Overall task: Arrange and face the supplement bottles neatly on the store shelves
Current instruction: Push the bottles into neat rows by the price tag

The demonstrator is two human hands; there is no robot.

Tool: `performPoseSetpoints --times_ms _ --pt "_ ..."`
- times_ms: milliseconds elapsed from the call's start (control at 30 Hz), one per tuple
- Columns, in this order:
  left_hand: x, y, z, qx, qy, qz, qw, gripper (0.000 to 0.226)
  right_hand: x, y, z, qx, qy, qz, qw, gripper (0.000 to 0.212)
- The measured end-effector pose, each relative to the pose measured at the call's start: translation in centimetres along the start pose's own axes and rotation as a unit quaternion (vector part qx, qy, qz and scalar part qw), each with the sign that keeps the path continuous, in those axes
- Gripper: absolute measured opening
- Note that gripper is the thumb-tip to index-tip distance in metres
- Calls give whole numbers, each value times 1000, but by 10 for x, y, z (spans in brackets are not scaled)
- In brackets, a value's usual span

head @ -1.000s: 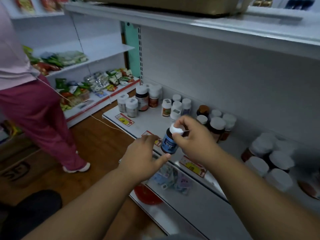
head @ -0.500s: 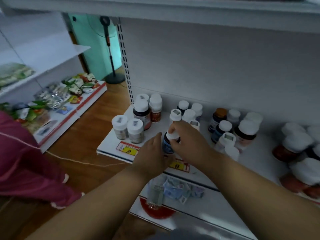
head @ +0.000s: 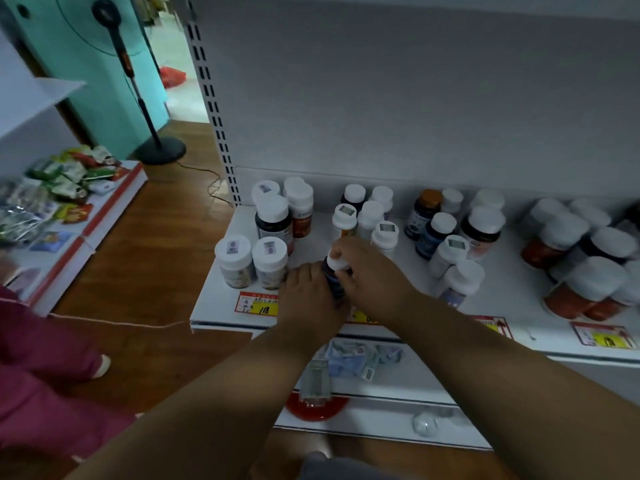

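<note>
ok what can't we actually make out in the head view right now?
- Blue-label bottle: label and base hidden by the left hand and right hand; whether it rests on the shelf can't be told.
- Yellow price tag: mostly covered by the right wrist.
- Bottle labels in the back rows: too blurred and small to read.
- Red-bodied jars: cut off by the right edge.

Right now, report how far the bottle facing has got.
Done: the two white jars stand side by side at the shelf front. In hand: right hand grips the blue bottle by its cap, left hand on its side, near the shelf edge. Left: the middle bottles and red jars sit crowded and uneven.
</note>
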State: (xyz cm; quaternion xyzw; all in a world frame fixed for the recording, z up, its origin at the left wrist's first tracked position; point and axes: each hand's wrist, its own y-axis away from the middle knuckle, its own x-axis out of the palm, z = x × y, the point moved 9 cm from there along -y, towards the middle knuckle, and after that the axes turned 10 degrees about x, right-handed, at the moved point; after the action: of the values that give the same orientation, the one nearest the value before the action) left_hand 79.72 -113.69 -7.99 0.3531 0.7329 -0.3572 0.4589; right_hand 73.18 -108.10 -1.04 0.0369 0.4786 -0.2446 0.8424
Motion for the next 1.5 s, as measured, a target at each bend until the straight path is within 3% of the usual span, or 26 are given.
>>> performPoseSetpoints --times_ms 200,333,433,700,1000,1300,1500 --pt "-17 17 -13 10 67 -26 997 54 -4 14 -6 12 -32 -12 999 33" --pt "-55 41 -25 -16 118 -121 985 65 -29 35 -16 34 -41 -54 997 33" --pt "-80 44 -57 39 114 -172 978 58 -69 54 -20 26 -39 -106 993 29" --pt "-59 25 -205 169 131 -135 968 50 -190 138 -73 74 -13 -201 977 23" --pt "-10 1 -398 224 182 -137 948 48 -316 252 -196 150 -1 -270 951 21" --pt "28 -53 -452 251 169 -101 948 49 -349 253 -269 198 -18 -292 935 12" --pt "34 -78 -480 250 161 -107 949 46 -390 231 -323 228 -24 -314 921 18"
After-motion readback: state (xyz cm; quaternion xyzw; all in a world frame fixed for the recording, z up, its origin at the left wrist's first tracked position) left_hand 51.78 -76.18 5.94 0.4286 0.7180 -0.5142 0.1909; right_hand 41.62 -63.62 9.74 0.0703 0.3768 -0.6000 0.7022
